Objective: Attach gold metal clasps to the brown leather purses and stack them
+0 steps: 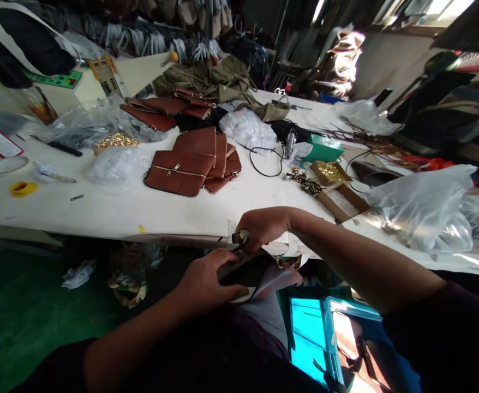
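At the table's front edge, my right hand (264,226) is closed around a small tool (240,237) with a dark, blunt end. Just below it, my left hand (207,281) grips the edge of a dark bag piece (247,273), thumb and fingers on either side of it. Gold-coloured rings (282,262) show at the bag piece's right side. The fingertips of both hands are close together, and what lies between them is too small and dark to make out. Beyond them, brown leather pieces with zips (180,170) lie stacked on the white table (112,210).
Small boxes (341,201) with metal parts and a plastic bag (427,204) lie at the right. A yellow tape roll (24,189) is at the left, and a machine (137,73) stands behind. Below right is a blue crate (331,341).
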A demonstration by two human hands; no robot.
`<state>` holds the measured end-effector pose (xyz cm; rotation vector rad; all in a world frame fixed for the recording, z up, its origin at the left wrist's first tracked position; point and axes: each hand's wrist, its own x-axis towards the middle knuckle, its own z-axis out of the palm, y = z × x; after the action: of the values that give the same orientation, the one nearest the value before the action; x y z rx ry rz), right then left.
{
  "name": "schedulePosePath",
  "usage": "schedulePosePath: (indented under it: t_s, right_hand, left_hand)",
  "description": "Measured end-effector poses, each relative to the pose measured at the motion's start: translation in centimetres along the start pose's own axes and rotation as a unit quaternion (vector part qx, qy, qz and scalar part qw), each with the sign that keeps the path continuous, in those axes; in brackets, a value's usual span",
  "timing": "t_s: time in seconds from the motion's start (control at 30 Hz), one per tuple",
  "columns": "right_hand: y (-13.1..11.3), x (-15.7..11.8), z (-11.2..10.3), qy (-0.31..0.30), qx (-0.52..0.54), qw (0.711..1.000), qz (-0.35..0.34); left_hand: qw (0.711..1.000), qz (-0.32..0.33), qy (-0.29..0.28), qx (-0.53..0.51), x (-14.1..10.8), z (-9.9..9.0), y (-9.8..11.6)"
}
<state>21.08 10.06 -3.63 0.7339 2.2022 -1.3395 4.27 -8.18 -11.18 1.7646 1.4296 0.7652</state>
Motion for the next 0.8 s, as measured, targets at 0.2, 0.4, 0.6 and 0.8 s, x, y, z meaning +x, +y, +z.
schedulePosePath:
  t_s: [0.2, 0.4, 0.6, 0.8]
  right_hand:
    - [2.5, 5.9, -0.4, 0.065, -0.129, 0.989, 0.026]
    - [1.6, 8.5, -0.8, 0.071, -0.220, 0.973, 0.028]
    - [2.5, 8.7, -1.0, 0.078, -0.197, 0.977, 0.025]
    - [1.5, 6.0, 0.3, 0.331, 0.035, 0.943, -0.031]
  left_hand:
    - [0.979, -0.154, 0.018, -0.130, 1.9, 3.5, -4.6]
    - [0.952, -0.228, 0.010, -0.203, 2.7, 4.1, -5.2]
    - [0.940, -0.228, -0.002, -0.254, 2.2, 4.3, -5.1]
    - [0.928, -0.267, 0.029, -0.258, 2.5, 5.5, -5.0]
